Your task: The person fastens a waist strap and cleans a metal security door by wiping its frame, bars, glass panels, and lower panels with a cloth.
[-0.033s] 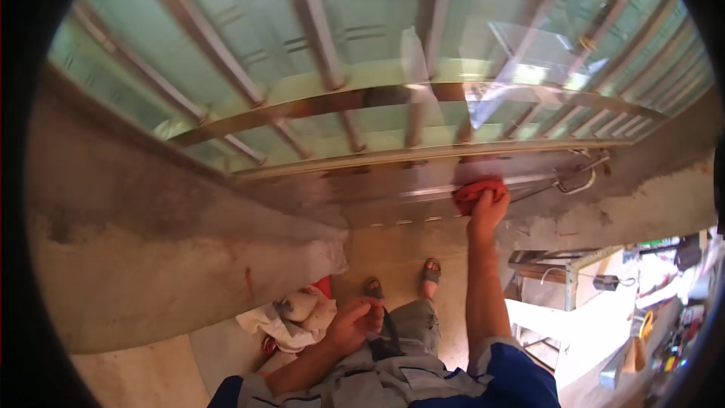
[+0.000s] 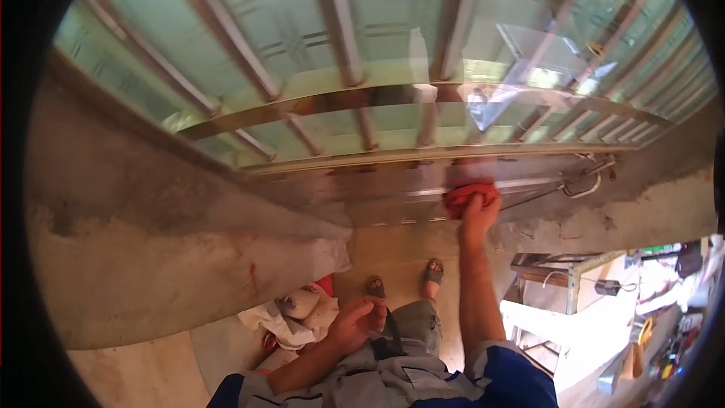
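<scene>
While the right hand grips a red cloth right of centre, the left hand, lower centre, is loosely curled.

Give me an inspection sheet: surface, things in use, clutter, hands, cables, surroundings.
Surface: glossy panel below the metal bars, with reflections on it.
Things in use: bunched red cloth, apparently against the glossy panel.
Clutter: pale crumpled sack low on the left, beyond the left forearm.
Hands: right hand grips the red cloth; left hand held near the body, fingers curled, contents unclear.
Cables: pale cord and small dark box on the right; connection unclear.
Surroundings: rough wall on the left; bent metal handle right of the red cloth.
</scene>
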`<act>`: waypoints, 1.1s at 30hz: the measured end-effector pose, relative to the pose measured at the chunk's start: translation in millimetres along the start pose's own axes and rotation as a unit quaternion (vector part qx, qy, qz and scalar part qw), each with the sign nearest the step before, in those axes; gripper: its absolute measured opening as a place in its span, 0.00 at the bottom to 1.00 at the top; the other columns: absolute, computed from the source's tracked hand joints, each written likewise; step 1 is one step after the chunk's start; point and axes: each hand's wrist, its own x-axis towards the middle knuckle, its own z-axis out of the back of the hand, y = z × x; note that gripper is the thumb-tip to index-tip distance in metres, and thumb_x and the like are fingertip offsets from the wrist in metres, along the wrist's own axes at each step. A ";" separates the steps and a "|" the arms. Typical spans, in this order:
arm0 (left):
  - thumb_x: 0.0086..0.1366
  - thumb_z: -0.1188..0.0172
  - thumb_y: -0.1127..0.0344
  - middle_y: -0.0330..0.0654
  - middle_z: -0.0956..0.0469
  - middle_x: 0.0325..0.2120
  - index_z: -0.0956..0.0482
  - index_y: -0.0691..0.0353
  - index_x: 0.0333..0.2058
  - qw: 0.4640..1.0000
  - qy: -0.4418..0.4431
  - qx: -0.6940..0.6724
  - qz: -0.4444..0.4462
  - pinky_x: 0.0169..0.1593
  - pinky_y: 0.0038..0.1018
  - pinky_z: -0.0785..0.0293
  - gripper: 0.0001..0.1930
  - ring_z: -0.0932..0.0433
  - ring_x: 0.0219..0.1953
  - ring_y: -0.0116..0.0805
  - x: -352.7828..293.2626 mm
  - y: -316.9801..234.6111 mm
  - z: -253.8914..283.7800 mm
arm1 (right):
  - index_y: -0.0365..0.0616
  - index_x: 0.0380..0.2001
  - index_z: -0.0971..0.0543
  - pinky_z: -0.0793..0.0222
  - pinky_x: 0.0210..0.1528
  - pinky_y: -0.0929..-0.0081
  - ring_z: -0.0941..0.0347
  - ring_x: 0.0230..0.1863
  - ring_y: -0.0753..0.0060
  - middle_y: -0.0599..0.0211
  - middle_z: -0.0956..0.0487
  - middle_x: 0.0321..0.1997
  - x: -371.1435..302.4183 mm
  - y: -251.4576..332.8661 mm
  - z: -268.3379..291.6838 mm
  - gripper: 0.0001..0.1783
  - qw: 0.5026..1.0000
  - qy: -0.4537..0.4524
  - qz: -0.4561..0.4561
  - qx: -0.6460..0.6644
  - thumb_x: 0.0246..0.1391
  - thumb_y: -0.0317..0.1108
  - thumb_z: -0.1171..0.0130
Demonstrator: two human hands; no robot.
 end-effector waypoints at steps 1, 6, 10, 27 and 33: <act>0.71 0.52 0.64 0.43 0.22 0.37 0.25 0.64 0.48 1.000 0.006 -0.002 0.000 0.40 0.32 0.27 0.13 0.24 0.36 0.33 -2.4 -1.0 6.6 | 0.38 0.40 0.31 0.30 0.42 0.68 0.30 0.37 0.69 0.63 0.27 0.36 -35.3 12.5 -20.3 0.09 0.999 0.035 0.015 0.031 0.56 0.29 0.47; 0.70 0.50 0.64 0.42 0.22 0.38 0.26 0.64 0.49 0.998 0.003 -0.021 -0.067 0.45 0.33 0.27 0.14 0.23 0.39 0.34 -35.3 -10.6 27.0 | 0.38 0.41 0.32 0.30 0.41 0.70 0.32 0.38 0.73 0.64 0.28 0.38 -214.1 111.5 -107.6 0.10 0.907 0.258 -0.263 0.203 0.56 0.23 0.49; 0.69 0.49 0.63 0.42 0.22 0.37 0.26 0.65 0.49 0.996 0.000 -0.069 -0.051 0.45 0.33 0.26 0.14 0.23 0.37 0.34 -34.3 -16.0 16.3 | 0.38 0.45 0.32 0.29 0.35 0.74 0.30 0.37 0.74 0.64 0.27 0.39 -268.6 82.6 -179.4 0.12 0.899 0.291 -0.273 0.179 0.56 0.24 0.49; 0.67 0.48 0.59 0.42 0.24 0.30 0.25 0.63 0.42 0.995 -0.055 -0.013 -0.085 0.36 0.31 0.27 0.13 0.24 0.31 0.37 -27.3 3.6 24.8 | 0.39 0.38 0.27 0.23 0.37 0.70 0.23 0.36 0.67 0.60 0.22 0.36 -102.1 66.9 -48.8 0.08 0.788 0.242 -0.419 0.380 0.54 0.25 0.42; 0.70 0.49 0.58 0.40 0.20 0.32 0.23 0.62 0.44 0.998 0.011 -0.001 -0.056 0.38 0.31 0.25 0.14 0.22 0.33 0.34 11.5 36.2 -7.8 | 0.38 0.41 0.26 0.27 0.43 0.75 0.26 0.38 0.74 0.66 0.23 0.38 25.0 87.8 53.2 0.13 0.934 0.216 -0.119 0.260 0.50 0.24 0.42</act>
